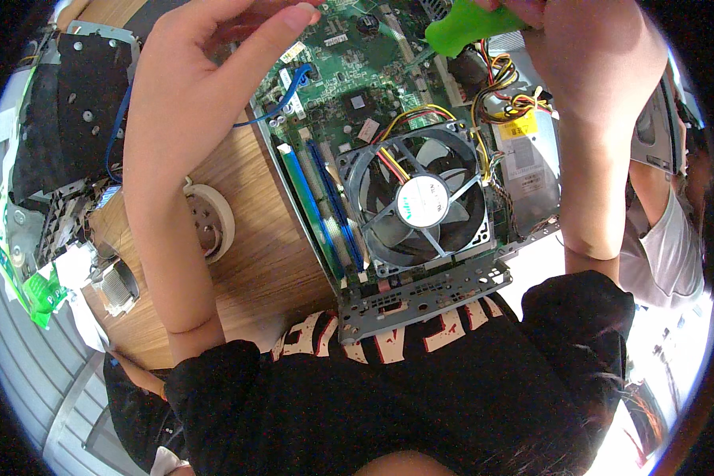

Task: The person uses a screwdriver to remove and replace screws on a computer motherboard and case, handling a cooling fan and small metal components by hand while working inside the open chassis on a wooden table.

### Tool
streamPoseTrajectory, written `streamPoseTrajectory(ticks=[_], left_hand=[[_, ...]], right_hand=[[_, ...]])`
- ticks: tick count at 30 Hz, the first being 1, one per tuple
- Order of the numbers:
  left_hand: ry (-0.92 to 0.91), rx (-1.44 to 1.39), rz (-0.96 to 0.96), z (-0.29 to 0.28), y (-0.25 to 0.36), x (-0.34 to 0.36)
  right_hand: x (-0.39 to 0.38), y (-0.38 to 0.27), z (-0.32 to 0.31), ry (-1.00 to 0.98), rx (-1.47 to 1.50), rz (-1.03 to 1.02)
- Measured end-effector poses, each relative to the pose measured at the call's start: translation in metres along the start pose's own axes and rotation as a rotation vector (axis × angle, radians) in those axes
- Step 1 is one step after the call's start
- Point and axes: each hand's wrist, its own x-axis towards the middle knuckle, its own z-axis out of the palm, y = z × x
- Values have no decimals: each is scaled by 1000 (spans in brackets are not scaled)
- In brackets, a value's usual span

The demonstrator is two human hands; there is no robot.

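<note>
My left hand (222, 55) hovers over the far left of a green computer motherboard (337, 63). Its thumb is stretched out, the fingers are loosely bent and partly cut off by the upper edge, and I see nothing in them. At the far right, my right hand (567, 28) is closed on a bright green handle (472, 30), which points left over the board; the tool's kind cannot be made out. Nearer to me, a black cooling fan (422, 198) sits on the board. Left of it stand blue and green memory sticks (317, 202) in their slots.
A metal power supply (527, 163) with coloured cables (504, 79) lies right of the fan. The case's metal panel (428, 305) is close to my shirt. On the wooden table (254, 238) rests a roll of tape (212, 222). Another person's arm (650, 194) shows at right.
</note>
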Motion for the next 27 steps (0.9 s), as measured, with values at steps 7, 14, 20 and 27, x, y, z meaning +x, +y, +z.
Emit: streamPoseTrajectory(ticks=[7, 14, 20, 27], left_hand=[[24, 151, 4, 8, 19, -5], [-16, -3, 46, 6, 7, 2], [-45, 32, -1, 6, 3, 0], [-59, 21, 49, 14, 9, 2]], right_hand=[[1, 1, -1, 1, 9, -8], [1, 0, 1, 5, 13, -18], [0, -1, 0, 1, 18, -22], [2, -7, 10, -22, 39, -37]])
